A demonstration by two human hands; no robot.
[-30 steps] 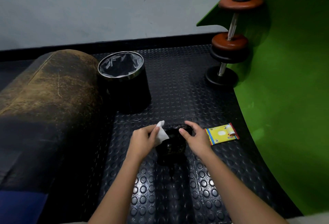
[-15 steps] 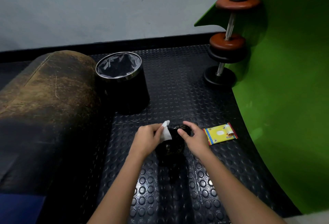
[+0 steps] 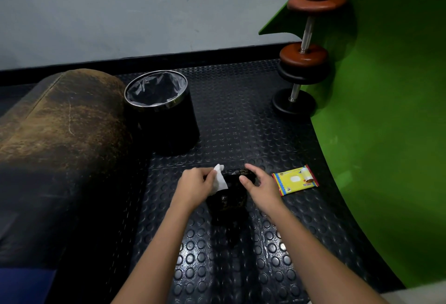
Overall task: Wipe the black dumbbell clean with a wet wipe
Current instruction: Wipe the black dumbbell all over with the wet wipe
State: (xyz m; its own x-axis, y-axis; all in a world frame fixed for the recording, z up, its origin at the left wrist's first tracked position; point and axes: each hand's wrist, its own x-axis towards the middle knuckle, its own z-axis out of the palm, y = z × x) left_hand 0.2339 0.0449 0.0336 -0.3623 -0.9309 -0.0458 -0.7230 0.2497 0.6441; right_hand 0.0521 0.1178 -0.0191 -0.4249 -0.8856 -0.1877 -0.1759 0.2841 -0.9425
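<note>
The black dumbbell [image 3: 228, 192] stands on the studded floor mat [image 3: 241, 122] at lower centre, the left hand [image 3: 195, 186] pinching a white wet wipe [image 3: 220, 179] against it, the right hand [image 3: 261, 186] curled around its top, the yellow wipe packet [image 3: 295, 179] just right.

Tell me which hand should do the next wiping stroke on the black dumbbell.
Left. The left hand already grips the wet wipe against the black dumbbell, so it can likely carry on wiping. The right hand holds no wipe; its fingers curl on the dumbbell's top, steadying it.

White wipe [image 3: 220, 179], black dumbbell [image 3: 229, 197], green mat [image 3: 386, 134]
</note>
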